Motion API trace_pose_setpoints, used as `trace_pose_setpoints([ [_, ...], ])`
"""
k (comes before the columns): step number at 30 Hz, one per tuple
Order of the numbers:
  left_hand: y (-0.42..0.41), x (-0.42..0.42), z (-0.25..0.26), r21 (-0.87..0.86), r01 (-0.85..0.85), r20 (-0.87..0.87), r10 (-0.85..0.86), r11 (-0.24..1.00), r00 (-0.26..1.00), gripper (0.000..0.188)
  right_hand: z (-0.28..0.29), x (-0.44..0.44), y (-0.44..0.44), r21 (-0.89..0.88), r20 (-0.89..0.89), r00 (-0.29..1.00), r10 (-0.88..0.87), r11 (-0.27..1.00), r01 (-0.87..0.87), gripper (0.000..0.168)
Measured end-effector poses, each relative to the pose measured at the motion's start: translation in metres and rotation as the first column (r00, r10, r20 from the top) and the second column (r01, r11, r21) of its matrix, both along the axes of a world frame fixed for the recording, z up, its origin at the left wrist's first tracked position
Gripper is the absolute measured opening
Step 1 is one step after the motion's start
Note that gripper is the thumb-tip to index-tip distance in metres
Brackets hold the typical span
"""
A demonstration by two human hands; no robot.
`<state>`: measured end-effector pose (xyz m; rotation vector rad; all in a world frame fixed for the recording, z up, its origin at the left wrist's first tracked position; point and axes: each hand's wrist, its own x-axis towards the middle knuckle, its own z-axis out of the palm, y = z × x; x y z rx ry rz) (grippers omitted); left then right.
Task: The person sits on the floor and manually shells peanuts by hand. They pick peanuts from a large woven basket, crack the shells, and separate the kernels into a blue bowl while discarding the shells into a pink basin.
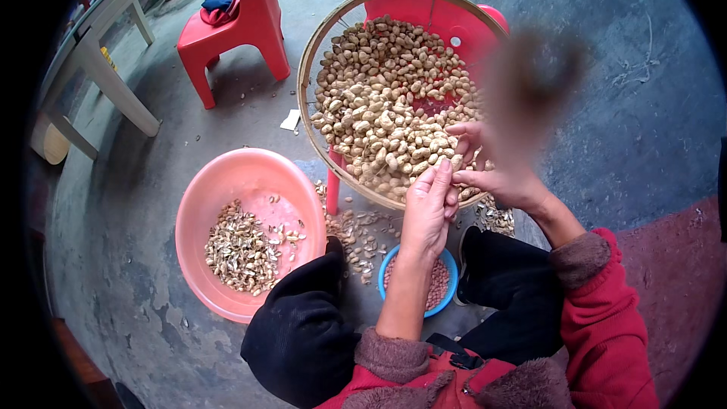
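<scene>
A round sieve basket [305,76] with a wooden rim holds unshelled peanuts [380,102] in front of me. Over its near edge, my left hand [430,204] has thumb and forefinger pinched together, with a peanut [456,162] at the tips. My right hand [505,182] is close beside it, its thumb near the left fingertips and its fingers spread apart. A dark blur in front hides part of that hand. Below my left forearm, a small blue basin [451,301] contains shelled reddish kernels [438,287].
A pink basin [196,193] with peanut shells [241,250] stands on the floor at left. More shells [360,244] litter the concrete beneath the sieve. A red plastic chair [227,40] bearing folded cloth [221,0] and a pale table [113,85] are further left. Another red chair [333,187] supports the sieve.
</scene>
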<state>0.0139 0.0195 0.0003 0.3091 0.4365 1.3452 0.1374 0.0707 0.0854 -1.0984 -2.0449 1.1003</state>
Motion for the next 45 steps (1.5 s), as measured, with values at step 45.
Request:
trace_pose_setpoints([
  [45, -0.006, 0.000, 0.016, 0.142, -0.127, -0.338, 0.169, 0.982, 0.926, 0.031, -0.008, 0.010, -0.004, -0.331, -0.164, 0.986, -0.035, 0.943, -0.021, 0.020],
])
